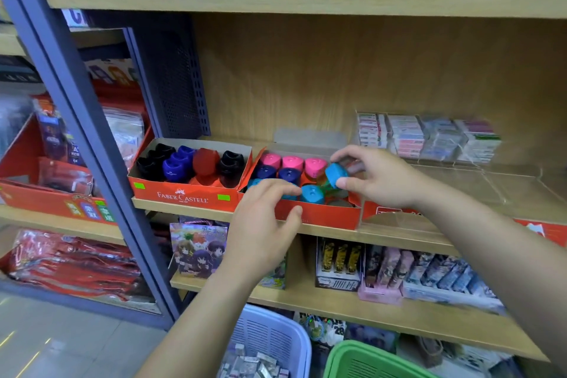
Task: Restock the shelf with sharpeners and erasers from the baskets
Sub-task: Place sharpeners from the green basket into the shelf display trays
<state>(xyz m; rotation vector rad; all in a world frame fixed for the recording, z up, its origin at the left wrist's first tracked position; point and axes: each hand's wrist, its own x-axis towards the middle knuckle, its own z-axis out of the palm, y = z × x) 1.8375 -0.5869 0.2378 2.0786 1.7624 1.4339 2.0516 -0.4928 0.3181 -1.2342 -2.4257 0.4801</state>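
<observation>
Closest to me, at the bottom of my feed, stand two baskets: a lavender basket (273, 336) with small wrapped erasers (257, 367) in it, and just right of it a green basket (359, 359) whose contents I cannot see.

Above them both arms reach up to the wooden shelf (386, 236). My operator's left hand (264, 221) is at the open red sharpener box (322, 219) on the shelf's front edge. Its fingers lie nearly straight over the front rim, onto the front row, with the thumb pressed against the outer face, so the wall sits pinched between them.

The right hand (380, 182) hovers over the right end of the same box, thumb and forefinger narrowed round a blue sharpener (336, 174), which is tilted and just above the others.

Inside the box there are blue sharpeners (312, 194) in front, navy sharpeners (289, 174) behind them, and pink sharpeners (293, 163) at the back.

A Faber-Castell box (184, 198) touching its left side holds black, blue and red sharpeners.

Far right, against the back panel, sit stacked eraser packs (429, 138).
</observation>
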